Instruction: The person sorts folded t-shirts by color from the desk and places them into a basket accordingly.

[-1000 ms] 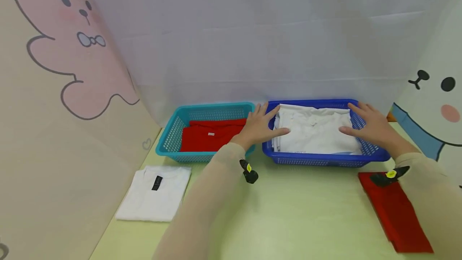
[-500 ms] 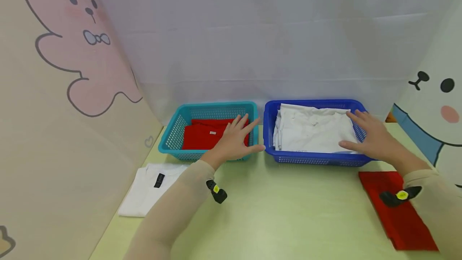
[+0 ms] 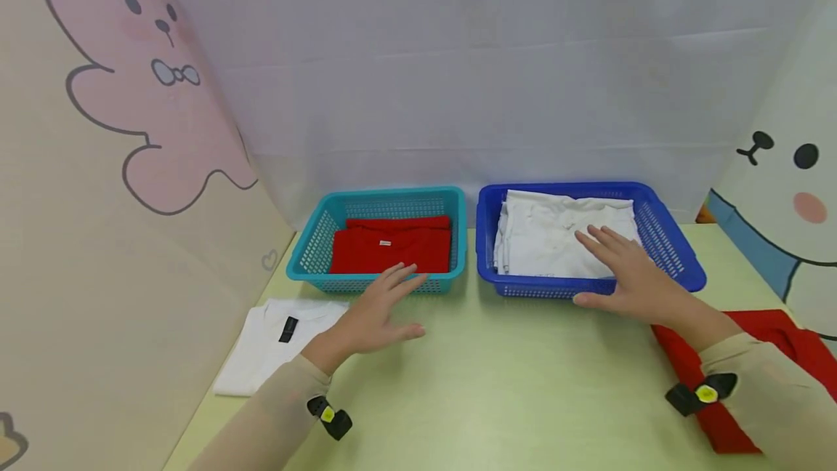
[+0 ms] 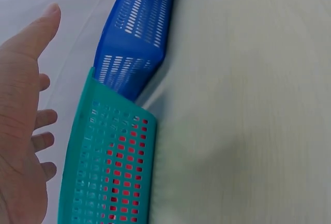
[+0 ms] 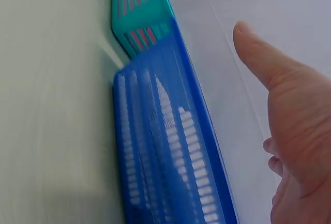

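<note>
My left hand (image 3: 373,315) is held open in front of the teal basket (image 3: 307,267), its fingertips overlapping the near rim in the head view. Folded red shirts (image 3: 392,253) lie inside that basket. Over the near right part of the blue basket (image 3: 680,256) hovers my right hand (image 3: 631,278), fingers spread and holding nothing. White folded shirts (image 3: 549,238) fill much of the blue basket. The left wrist view shows the teal basket's perforated wall (image 4: 108,167) beside the hand; in the right wrist view the blue wall (image 5: 155,146) stands beside my thumb.
On the left of the table (image 3: 510,398) lies a folded white shirt (image 3: 261,340) with a black label, partly behind my left forearm. A red garment (image 3: 778,333) lies at the right, partly covered by my right arm. A white cloth wall (image 3: 471,93) rises behind the baskets.
My left hand has moved left and toward me, from the blue basket's left edge to before the teal basket. My right hand has drawn slightly left and nearer. The baskets stay put.
</note>
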`<state>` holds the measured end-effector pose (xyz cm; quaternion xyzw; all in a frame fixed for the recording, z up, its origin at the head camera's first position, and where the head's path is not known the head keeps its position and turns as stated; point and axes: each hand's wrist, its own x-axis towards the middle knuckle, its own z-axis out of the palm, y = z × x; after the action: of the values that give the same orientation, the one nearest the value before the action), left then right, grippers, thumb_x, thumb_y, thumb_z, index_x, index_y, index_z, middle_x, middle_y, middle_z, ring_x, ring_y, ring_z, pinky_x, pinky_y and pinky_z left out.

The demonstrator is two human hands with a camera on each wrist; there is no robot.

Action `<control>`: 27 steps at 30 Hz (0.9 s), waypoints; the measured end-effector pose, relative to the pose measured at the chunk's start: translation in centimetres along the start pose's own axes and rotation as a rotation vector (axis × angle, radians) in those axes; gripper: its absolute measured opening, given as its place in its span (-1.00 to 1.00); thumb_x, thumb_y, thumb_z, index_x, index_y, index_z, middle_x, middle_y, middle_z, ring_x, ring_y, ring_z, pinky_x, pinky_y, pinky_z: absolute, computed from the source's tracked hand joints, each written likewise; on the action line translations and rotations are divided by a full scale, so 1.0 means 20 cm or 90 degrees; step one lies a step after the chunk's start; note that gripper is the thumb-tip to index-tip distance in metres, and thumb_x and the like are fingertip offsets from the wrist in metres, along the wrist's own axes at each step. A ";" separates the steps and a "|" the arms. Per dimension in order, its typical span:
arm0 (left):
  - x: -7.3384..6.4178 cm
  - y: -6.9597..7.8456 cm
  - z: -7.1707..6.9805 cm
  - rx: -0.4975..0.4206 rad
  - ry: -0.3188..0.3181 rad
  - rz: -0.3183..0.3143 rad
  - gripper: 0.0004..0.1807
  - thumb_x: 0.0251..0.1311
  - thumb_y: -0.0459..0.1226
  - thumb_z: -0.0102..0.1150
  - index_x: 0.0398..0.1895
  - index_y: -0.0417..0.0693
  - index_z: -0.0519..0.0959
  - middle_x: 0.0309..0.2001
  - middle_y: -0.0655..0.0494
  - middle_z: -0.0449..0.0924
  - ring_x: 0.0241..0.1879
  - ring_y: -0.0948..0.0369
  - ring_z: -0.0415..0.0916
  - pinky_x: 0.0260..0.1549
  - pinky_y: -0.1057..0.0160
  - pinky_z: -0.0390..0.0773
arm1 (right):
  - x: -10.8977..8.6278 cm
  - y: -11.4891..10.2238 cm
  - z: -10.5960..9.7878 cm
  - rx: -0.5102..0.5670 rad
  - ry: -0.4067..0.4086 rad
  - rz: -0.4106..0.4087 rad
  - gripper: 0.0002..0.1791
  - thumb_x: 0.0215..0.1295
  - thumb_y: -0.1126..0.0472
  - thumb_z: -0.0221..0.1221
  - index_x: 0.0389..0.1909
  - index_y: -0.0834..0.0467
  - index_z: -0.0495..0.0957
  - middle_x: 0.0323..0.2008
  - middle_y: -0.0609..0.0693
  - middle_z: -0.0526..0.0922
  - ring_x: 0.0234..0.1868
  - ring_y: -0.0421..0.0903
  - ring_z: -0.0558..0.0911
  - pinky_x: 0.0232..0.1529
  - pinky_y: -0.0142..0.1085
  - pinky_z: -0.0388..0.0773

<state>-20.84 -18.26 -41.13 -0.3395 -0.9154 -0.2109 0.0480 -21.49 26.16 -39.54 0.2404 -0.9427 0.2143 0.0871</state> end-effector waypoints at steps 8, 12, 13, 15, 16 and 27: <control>-0.22 -0.10 -0.03 -0.010 0.000 -0.036 -0.23 0.13 0.17 0.23 0.40 0.15 0.32 0.39 0.08 0.23 0.36 0.08 0.16 0.12 -0.12 0.41 | 0.04 -0.25 0.12 0.038 -0.034 -0.108 0.13 0.00 -0.28 0.35 0.52 -0.08 -0.03 0.49 0.09 0.02 0.47 0.20 -0.03 0.26 0.34 0.02; -0.34 -0.20 -0.05 0.004 -0.002 -0.093 -0.27 0.15 0.18 0.20 0.34 0.09 0.40 0.33 0.07 0.32 0.30 0.03 0.27 0.12 -0.13 0.41 | 0.06 -0.38 0.18 0.069 -0.040 -0.171 0.10 0.00 -0.33 0.32 0.51 -0.11 0.01 0.47 0.04 0.08 0.46 0.08 0.04 0.25 0.20 0.22; -0.37 -0.24 -0.06 0.011 0.001 -0.106 -0.28 0.15 0.18 0.20 0.33 0.06 0.42 0.32 0.06 0.35 0.29 0.01 0.29 0.12 -0.14 0.41 | 0.06 -0.41 0.19 0.078 -0.041 -0.187 0.09 0.01 -0.33 0.32 0.51 -0.11 0.02 0.47 0.03 0.09 0.45 0.05 0.06 0.25 0.17 0.25; -0.43 -0.31 -0.08 0.025 0.008 -0.133 -0.28 0.15 0.19 0.19 0.30 0.02 0.44 0.29 0.00 0.37 0.27 -0.04 0.30 0.11 -0.17 0.39 | 0.07 -0.46 0.21 0.089 -0.044 -0.215 0.06 0.02 -0.34 0.30 0.50 -0.08 0.06 0.46 0.01 0.11 0.44 0.01 0.11 0.24 0.11 0.29; -0.46 -0.35 -0.10 0.034 0.012 -0.146 -0.27 0.16 0.20 0.18 0.29 0.00 0.44 0.28 -0.02 0.38 0.27 -0.06 0.31 0.11 -0.18 0.39 | 0.08 -0.49 0.23 0.094 -0.047 -0.228 0.05 0.03 -0.34 0.29 0.49 -0.06 0.08 0.46 -0.01 0.12 0.43 -0.01 0.12 0.24 0.08 0.31; -0.73 -0.73 -0.18 0.188 -0.053 -0.280 0.00 -0.03 0.38 0.16 0.34 -0.12 0.38 0.32 -0.42 0.20 0.30 -0.40 0.07 0.16 -0.40 0.14 | 0.19 -0.68 0.44 0.103 -0.150 -0.238 -0.03 0.13 -0.38 0.18 0.49 -0.10 0.07 0.46 -0.15 0.13 0.42 -0.12 0.17 0.25 -0.08 0.35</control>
<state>-19.20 -38.53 -46.34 -0.1299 -0.9892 -0.0663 0.0125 -18.67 9.93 -41.43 0.4403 -0.8652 0.2398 -0.0052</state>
